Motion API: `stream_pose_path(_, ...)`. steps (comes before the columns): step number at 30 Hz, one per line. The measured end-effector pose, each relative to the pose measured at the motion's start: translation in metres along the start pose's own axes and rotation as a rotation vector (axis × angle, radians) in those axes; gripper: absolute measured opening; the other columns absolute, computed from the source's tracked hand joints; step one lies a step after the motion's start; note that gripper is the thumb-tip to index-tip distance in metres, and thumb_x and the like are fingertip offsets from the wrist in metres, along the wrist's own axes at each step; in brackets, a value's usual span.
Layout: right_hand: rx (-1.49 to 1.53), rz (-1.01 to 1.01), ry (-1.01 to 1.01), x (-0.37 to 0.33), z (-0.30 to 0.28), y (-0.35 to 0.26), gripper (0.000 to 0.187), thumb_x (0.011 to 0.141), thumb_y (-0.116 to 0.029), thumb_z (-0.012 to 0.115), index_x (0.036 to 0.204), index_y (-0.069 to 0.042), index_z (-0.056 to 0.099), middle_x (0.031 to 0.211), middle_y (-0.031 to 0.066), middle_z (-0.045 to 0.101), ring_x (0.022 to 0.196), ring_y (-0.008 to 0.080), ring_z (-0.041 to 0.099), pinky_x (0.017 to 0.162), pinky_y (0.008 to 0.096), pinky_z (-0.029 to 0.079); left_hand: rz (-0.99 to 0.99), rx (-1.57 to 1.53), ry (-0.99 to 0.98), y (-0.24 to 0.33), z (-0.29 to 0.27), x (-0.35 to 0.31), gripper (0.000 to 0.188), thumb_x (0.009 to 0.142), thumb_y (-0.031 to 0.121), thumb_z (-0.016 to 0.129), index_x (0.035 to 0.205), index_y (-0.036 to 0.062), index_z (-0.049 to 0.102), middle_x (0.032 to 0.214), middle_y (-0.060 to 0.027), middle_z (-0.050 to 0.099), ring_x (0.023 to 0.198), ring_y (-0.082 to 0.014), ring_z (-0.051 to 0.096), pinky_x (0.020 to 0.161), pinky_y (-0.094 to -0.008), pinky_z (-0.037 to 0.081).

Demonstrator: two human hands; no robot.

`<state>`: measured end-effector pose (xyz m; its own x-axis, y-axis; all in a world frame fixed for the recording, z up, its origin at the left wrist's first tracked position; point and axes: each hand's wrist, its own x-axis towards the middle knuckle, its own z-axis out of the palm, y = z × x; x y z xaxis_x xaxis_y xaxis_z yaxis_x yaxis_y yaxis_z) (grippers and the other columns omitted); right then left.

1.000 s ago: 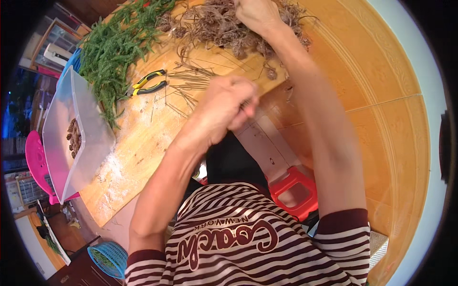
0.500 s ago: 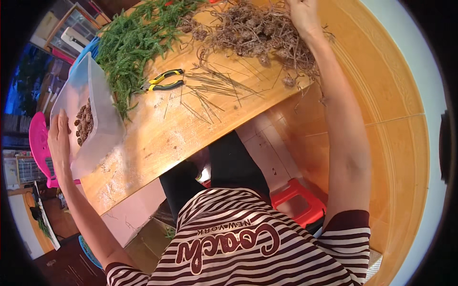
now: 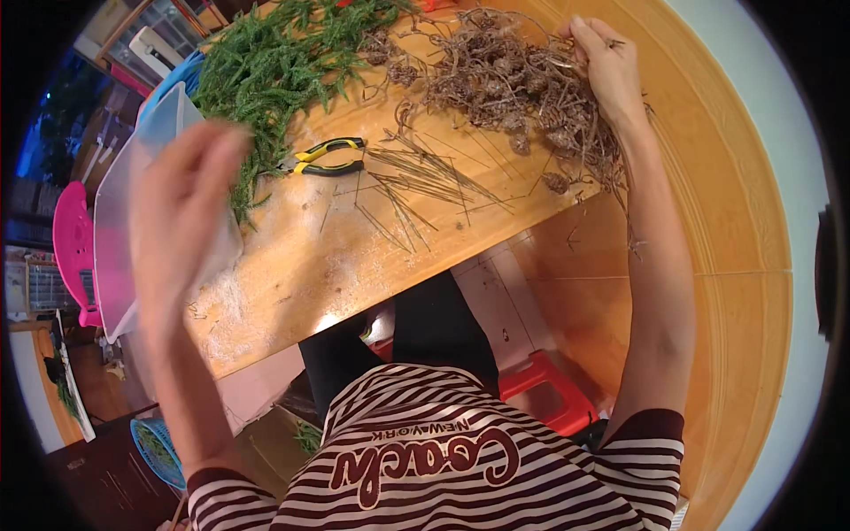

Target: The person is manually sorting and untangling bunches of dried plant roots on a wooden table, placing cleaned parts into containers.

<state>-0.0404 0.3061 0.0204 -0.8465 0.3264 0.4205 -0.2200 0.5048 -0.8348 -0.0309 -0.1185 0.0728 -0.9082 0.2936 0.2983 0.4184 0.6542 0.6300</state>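
Observation:
At the far right of the table lies a tangled pile of dried brown pine cones on thin stems. My right hand is at the pile's right edge, its thumb and fingers pinched together; what they grip is hard to make out, though a small dark twig shows beside them. Smeared by motion, my left hand is raised in front of the translucent plastic bin and hides its inside. Pliers with yellow and black handles rest on the wooden table, beside loose thin brown stems.
Green artificial pine sprigs are heaped at the table's far left. A pink plastic chair stands beyond the bin. Below the table's right edge is a red stool. A blue basket sits low at the left.
My left hand has lifted off the bin's rim and swung to the right, now covering the pine cones inside. My right hand has come slightly nearer, remaining beside the pile.

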Motion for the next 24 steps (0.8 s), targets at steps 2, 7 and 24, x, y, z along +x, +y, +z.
stream_pose_path(2, -0.045, -0.038, -0.016, -0.006, 0.006, -0.011, 0.038, 0.092, -0.038, 0.055, 0.087, -0.001, 0.063, 0.059, -0.0037, 0.044, 0.058, 0.0131, 0.045, 0.057, 0.0301, 0.039, 0.061, 0.103, -0.237, 0.012, 0.043, 0.033, 0.025, 0.089, 0.023, 0.057, 0.097, 0.0, 0.063, 0.082, -0.0112, 0.065, 0.076, -0.0163, 0.061, 0.07, -0.0294, 0.047)
stream_pose_path(7, -0.21, -0.198, -0.15, -0.02, 0.02, -0.031, 0.038, 0.09, -0.039, 0.059, 0.096, -0.002, 0.062, 0.062, -0.0056, 0.041, 0.06, 0.0105, 0.042, 0.057, 0.0279, 0.037, 0.099, 0.244, -0.254, -0.024, 0.142, 0.122, 0.031, 0.086, 0.028, 0.053, 0.097, 0.0004, 0.063, 0.091, -0.0197, 0.065, 0.088, -0.0354, 0.062, 0.078, -0.0439, 0.048)
stream_pose_path(24, -0.679, -0.36, -0.692, -0.039, 0.007, -0.048, 0.049, 0.075, -0.031, 0.072, 0.11, -0.001, 0.057, 0.085, 0.0097, 0.052, 0.084, 0.025, 0.052, 0.075, 0.0355, 0.042, -0.094, 0.245, -0.357, -0.029, 0.194, 0.188, 0.037, 0.079, 0.033, 0.053, 0.101, 0.0054, 0.063, 0.097, -0.0189, 0.064, 0.093, -0.0327, 0.062, 0.082, -0.0408, 0.048)
